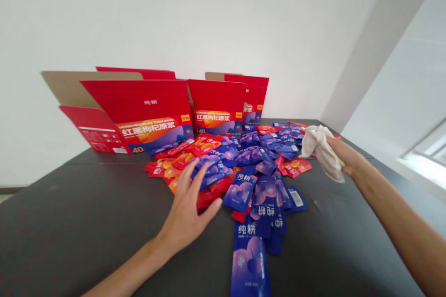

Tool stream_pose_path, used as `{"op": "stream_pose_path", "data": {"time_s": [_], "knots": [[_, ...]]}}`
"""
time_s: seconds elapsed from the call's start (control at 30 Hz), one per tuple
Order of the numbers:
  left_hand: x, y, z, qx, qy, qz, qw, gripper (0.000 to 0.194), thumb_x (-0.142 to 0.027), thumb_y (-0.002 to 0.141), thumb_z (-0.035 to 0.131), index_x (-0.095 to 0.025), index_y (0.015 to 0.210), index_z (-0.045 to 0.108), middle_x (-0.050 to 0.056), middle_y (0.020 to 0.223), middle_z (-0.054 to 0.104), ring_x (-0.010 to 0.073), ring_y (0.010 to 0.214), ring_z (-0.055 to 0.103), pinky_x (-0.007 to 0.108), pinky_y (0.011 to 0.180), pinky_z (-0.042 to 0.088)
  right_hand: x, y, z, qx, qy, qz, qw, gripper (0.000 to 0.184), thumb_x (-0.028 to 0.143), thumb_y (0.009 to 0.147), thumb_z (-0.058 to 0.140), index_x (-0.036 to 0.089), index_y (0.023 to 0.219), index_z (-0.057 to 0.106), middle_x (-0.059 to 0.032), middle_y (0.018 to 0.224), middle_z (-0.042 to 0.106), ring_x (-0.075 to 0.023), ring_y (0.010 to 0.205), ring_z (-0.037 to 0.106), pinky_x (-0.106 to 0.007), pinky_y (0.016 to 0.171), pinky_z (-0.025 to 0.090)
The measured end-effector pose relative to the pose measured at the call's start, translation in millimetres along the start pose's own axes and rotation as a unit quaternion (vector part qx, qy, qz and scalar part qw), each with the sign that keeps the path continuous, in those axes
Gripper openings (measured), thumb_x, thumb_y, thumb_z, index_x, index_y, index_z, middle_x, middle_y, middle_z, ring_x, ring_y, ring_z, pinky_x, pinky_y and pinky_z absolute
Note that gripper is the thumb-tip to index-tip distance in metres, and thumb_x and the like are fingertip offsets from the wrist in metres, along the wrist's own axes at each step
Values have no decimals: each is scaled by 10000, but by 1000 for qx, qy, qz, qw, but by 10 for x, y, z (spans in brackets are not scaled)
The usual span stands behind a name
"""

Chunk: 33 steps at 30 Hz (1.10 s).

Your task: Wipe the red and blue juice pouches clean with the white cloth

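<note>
My left hand (pixel 188 208) is open, fingers spread, at the near left edge of a heap of sachets; I cannot tell whether the fingertips touch them. Closest to it are red-and-orange sachets (pixel 163 168) mixed with purple-blue ones. Out to the right, my right hand (pixel 343 150) grips a crumpled white cloth (pixel 322 153), which hangs down over the table beside the heap. Several blue sachets (pixel 266 199) overlap in the middle, and one long blue sachet (pixel 250 264) lies nearest me.
Red cardboard boxes with raised flaps stand along the back: a large one (pixel 153 122) at left, another (pixel 219 111) in the middle, and one (pixel 256 97) behind it. The dark table (pixel 87 222) meets a white wall (pixel 223 18) behind. A window ledge (pixel 425 157) is at right.
</note>
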State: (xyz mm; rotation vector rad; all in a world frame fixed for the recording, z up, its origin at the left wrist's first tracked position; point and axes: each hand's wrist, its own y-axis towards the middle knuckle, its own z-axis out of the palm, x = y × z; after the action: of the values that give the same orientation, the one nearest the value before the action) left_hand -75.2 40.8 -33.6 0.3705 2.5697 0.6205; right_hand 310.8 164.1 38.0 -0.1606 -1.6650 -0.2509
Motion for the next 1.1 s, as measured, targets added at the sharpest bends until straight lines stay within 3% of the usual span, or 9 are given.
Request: {"op": "stream_pose_path", "data": {"time_s": [0.1, 0.17, 0.27, 0.43, 0.53, 0.77, 0.9, 1.1], "knots": [[-433, -176, -88, 190, -62, 105, 974, 788, -566, 788, 524, -318, 1435, 150, 32, 1531, 56, 303, 1383, 109, 500, 1098, 210, 29, -387, -50, 133, 55, 46, 989, 248, 379, 730, 629, 192, 893, 629, -16, 596, 611, -145, 481, 529, -244, 426, 423], [-621, -268, -77, 294, -91, 155, 939, 868, -617, 729, 567, -322, 1434, 156, 45, 1533, 63, 334, 1381, 102, 548, 1094, 175, -8, -631, -42, 173, 68, 74, 980, 287, 409, 710, 649, 196, 900, 625, -10, 598, 609, -135, 466, 517, -230, 404, 409], [-718, -332, -20, 369, -107, 179, 906, 895, -634, 716, 567, -306, 1435, 145, 63, 1525, 107, 321, 1380, 123, 562, 1100, 122, -109, -933, 0, 198, 68, 107, 972, 332, 449, 714, 649, 182, 909, 621, -9, 659, 630, -126, 503, 548, -217, 439, 433], [-632, -338, -42, 354, -114, 165, 914, 914, -638, 693, 590, -282, 1432, 186, 63, 1499, 224, 305, 1356, 230, 509, 1116, 147, -265, -1161, 45, 189, 79, 129, 970, 293, 451, 756, 610, 201, 909, 615, 2, 695, 650, -116, 523, 562, -207, 475, 444], [-567, -353, -125, 359, -104, 167, 912, 892, -628, 705, 585, -290, 1431, 193, 49, 1489, 255, 300, 1347, 257, 487, 1108, 193, -317, -1164, 37, 168, 84, 135, 973, 252, 432, 747, 623, 199, 843, 616, 0, 645, 636, -117, 509, 554, -201, 454, 433], [-544, -446, -267, 344, -93, 137, 924, 829, -566, 702, 636, -332, 1405, 264, 30, 1463, 323, 282, 1325, 309, 447, 1086, 280, -361, -1138, 34, 149, 89, 141, 975, 299, 464, 757, 617, 205, 906, 613, 3, 663, 644, -107, 497, 548, -198, 450, 432], [-554, -508, -319, 331, -95, 132, 929, 743, -489, 759, 615, -355, 1400, 264, 9, 1454, 341, 269, 1317, 328, 451, 1098, 268, -339, -1193, 62, 151, 82, 142, 975, 300, 475, 751, 616, 191, 849, 609, 5, 629, 633, -110, 483, 543, -198, 429, 412], [-510, -665, -557, 356, -99, 101, 924, 593, -387, 840, 523, -461, 1368, 263, -53, 1473, 290, 270, 1328, 311, 454, 1073, 321, -161, -1438, 153, 171, 49, 124, 976, 345, 521, 751, 599, 186, 830, 613, 21, 599, 603, -96, 468, 503, -181, 419, 374]]}}
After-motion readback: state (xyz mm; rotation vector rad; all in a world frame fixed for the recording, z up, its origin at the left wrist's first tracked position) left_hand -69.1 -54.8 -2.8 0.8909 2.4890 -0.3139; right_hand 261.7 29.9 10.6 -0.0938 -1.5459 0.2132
